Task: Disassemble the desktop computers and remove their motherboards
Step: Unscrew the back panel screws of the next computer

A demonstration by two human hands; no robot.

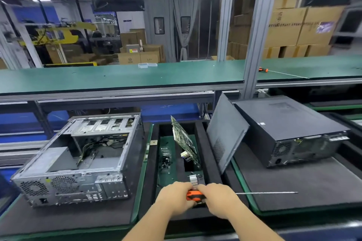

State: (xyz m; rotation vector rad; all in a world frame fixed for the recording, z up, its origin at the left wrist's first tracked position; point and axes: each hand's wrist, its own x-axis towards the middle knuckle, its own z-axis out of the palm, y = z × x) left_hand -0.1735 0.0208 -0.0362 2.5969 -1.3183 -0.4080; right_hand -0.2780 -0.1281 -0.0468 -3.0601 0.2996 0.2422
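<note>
Both hands (197, 196) apparently grip the screwdriver (194, 195).

Two computer cases (78, 160) (290, 131) — two screwdrivers (242, 193) (263, 69) — one motherboard (184, 137).

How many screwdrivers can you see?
2. One long screwdriver is held by both hands, left hand and right hand, over the middle tray. Another screwdriver lies on the green shelf at the right. Others may be hidden.

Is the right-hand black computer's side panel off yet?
Cannot tell. The black computer looks closed on top; a loose panel leans against it.
</note>
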